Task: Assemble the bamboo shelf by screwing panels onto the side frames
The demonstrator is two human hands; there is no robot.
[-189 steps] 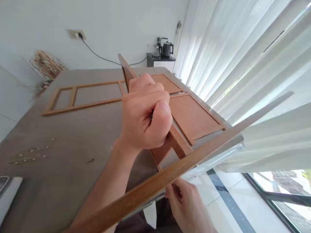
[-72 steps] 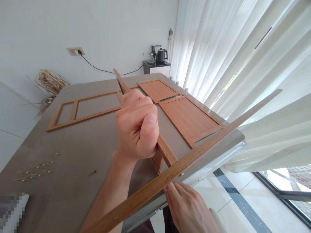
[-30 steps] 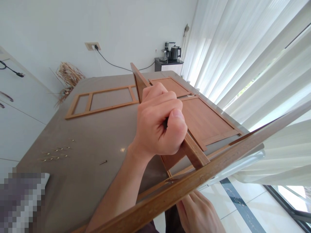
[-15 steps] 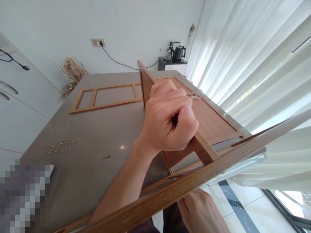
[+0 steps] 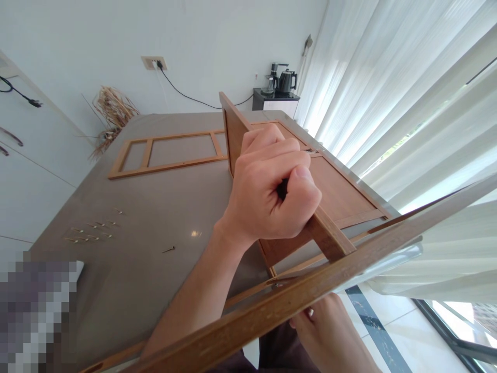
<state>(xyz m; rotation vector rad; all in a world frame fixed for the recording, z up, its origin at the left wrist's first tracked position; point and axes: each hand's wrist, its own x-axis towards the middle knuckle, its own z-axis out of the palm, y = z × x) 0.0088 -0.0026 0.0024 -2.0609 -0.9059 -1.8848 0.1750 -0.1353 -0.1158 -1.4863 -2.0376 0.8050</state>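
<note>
A: Which thing did the left hand (image 5: 274, 186) have hold of?

B: It was closed in a firm fist around the top edge of a brown, framed wooden panel (image 5: 236, 129). This panel stood on its side over the table (image 5: 155, 207), and its near end met a long, narrow brown wooden bar (image 5: 303, 295), which ran slantwise along the near edge.

A: And the right hand (image 5: 330, 326)?

B: It was below the bar, just outside the near edge, with fingers curled. A small shiny piece (image 5: 309, 312) showed at the fingers, but I could not tell if they gripped it.

A: How would the panel handle, in your opinion?

B: I judged it stiff and rather light, but long, so it could tip or twist. The thick rim seemed the best place to hold, since the middle looked thinner. The smooth wood might slip a little.

A: What lay around?

B: A pale, open wooden frame (image 5: 147, 153) lay towards the far left corner, a flat reddish-brown panel (image 5: 341, 191) by the right edge, and small thin screws (image 5: 93, 237) on the left side.
</note>
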